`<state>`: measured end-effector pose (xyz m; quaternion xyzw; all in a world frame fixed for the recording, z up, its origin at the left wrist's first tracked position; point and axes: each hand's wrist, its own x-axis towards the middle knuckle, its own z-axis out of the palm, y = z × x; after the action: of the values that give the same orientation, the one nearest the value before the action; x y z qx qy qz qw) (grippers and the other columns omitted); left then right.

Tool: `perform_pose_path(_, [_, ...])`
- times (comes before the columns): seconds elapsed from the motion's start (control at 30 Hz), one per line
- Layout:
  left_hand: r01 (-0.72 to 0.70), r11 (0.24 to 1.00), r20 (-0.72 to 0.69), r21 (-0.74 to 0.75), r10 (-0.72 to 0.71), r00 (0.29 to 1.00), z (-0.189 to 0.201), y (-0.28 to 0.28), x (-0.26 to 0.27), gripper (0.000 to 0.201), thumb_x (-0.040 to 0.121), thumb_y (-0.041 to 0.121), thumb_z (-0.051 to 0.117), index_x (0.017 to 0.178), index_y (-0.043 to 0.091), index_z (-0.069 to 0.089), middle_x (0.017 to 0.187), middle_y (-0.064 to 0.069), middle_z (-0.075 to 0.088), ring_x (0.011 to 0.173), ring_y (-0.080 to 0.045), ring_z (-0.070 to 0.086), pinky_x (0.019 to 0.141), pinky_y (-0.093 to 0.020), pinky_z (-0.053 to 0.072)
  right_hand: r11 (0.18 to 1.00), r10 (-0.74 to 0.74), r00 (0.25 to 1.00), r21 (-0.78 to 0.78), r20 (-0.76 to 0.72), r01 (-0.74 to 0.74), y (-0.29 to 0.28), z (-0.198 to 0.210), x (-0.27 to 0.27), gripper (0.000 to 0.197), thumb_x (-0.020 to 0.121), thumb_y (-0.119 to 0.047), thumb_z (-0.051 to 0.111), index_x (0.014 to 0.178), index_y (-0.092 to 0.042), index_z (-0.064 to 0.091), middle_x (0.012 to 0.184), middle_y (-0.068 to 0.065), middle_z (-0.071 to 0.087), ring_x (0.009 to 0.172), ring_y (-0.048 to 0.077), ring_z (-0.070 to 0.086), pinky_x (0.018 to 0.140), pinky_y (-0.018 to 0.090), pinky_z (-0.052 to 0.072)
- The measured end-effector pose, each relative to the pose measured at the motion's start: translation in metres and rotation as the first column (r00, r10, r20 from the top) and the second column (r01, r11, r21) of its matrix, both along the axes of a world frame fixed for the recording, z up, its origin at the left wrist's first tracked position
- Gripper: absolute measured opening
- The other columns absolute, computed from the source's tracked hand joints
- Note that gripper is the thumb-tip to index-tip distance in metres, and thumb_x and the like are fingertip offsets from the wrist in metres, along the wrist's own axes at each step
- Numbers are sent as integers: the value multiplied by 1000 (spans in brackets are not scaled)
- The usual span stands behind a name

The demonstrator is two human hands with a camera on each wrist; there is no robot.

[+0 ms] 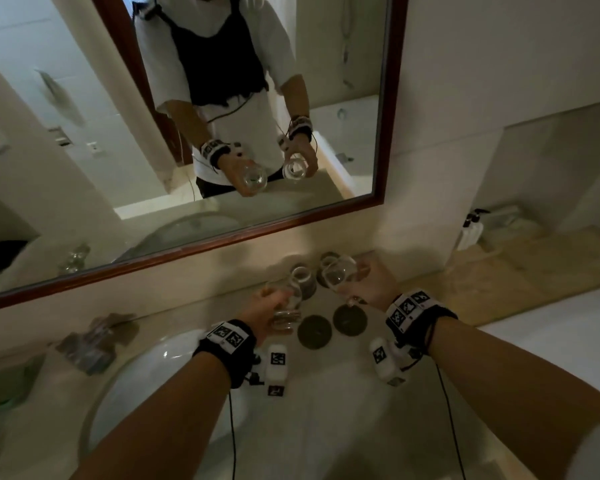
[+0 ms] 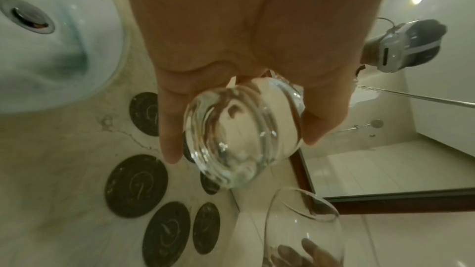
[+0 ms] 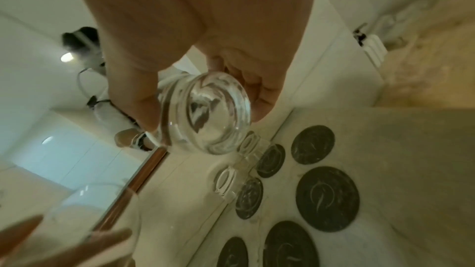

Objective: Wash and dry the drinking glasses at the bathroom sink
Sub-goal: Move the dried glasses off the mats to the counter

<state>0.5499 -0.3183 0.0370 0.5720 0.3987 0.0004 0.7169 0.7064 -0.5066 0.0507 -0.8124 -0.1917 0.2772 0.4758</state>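
My left hand (image 1: 274,308) grips a clear drinking glass (image 1: 287,315) just above the counter, right of the sink (image 1: 142,372). In the left wrist view its thick base (image 2: 231,135) faces the camera between my thumb and fingers. My right hand (image 1: 362,284) holds a second clear glass (image 1: 340,273), tilted, a little higher and further back. The right wrist view shows this glass (image 3: 210,115) held round its side. Two more glasses (image 3: 226,180) stand on dark coasters by the wall.
Several round dark coasters (image 1: 314,331) lie on the marble counter (image 1: 326,427). A brown-framed mirror (image 1: 201,247) runs along the back wall. A white pump bottle (image 1: 471,233) stands in the right-hand corner. The sink's drain (image 2: 28,17) shows in the left wrist view.
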Motion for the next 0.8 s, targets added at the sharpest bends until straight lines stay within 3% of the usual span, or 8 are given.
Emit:
perform_pose_path(0.13, [-59, 998, -68, 21, 60, 996, -13, 0, 7, 33, 83, 28, 76, 103, 4, 65, 97, -17, 64, 80, -32, 66, 77, -53, 58, 1000, 19, 994, -12, -110, -20, -4, -26, 27, 57, 64, -25, 90, 109, -19, 55, 106, 6, 67, 88, 25, 69, 78, 45, 61])
perform_pose_path(0.27, [-89, 993, -171, 73, 100, 980, -30, 7, 9, 32, 78, 28, 81, 94, 3, 69, 80, -15, 65, 68, -26, 64, 71, -47, 59, 998, 17, 993, -57, -115, -23, -7, -52, 43, 56, 71, -25, 87, 112, -15, 50, 108, 9, 61, 94, 33, 66, 85, 53, 57])
perform_pose_path(0.33, [-103, 989, -208, 106, 123, 970, -40, 14, 11, 30, 77, 29, 81, 91, 4, 70, 75, -14, 66, 61, -24, 63, 67, -43, 59, 997, -9, 990, -72, -140, -1, -7, -63, 50, 57, 70, -21, 88, 112, -12, 50, 106, 9, 60, 89, 31, 67, 74, 47, 61])
perform_pose_path(0.43, [-98, 975, -257, 200, 149, 955, -54, 25, 13, 48, 71, 32, 86, 104, 4, 67, 76, -14, 68, 58, -23, 63, 56, -33, 54, 993, -1, 997, -120, -80, -9, -5, -74, 56, 58, 68, -21, 90, 111, -12, 52, 102, 7, 60, 76, 25, 67, 54, 33, 58])
perform_pose_path(0.53, [-89, 939, -310, 331, 197, 930, -66, 39, 17, 52, 72, 30, 86, 108, 0, 66, 69, -10, 65, 56, -22, 60, 57, -31, 53, 981, 74, 997, -181, 25, -69, 0, -90, 70, 70, 54, -43, 92, 111, -19, 59, 108, 6, 65, 90, 26, 67, 76, 44, 59])
perform_pose_path(0.6, [-10, 893, -378, 451, 201, 904, -72, 49, 19, 64, 68, 39, 87, 114, 3, 63, 88, -10, 69, 71, -24, 66, 69, -35, 58, 963, 119, 991, -250, 64, -99, 5, -95, 78, 73, 57, -45, 91, 118, -22, 59, 112, 0, 64, 99, 21, 64, 87, 40, 55])
perform_pose_path(0.7, [199, 790, -481, 580, 136, 866, -83, 62, 20, 71, 66, 44, 87, 122, 13, 56, 110, -8, 65, 94, -28, 66, 86, -42, 56, 957, 117, 988, -278, 104, -84, 12, -96, 87, 67, 60, -37, 91, 113, -24, 52, 104, -3, 60, 94, 20, 61, 82, 35, 52])
perform_pose_path(0.8, [320, 695, -523, 644, 94, 847, -88, 68, 24, 69, 64, 43, 88, 118, 18, 52, 108, -6, 61, 94, -27, 62, 82, -38, 55, 926, 198, 964, -355, 175, -126, 18, -102, 100, 67, 63, -35, 89, 116, -22, 50, 107, 3, 59, 96, 25, 60, 81, 35, 50])
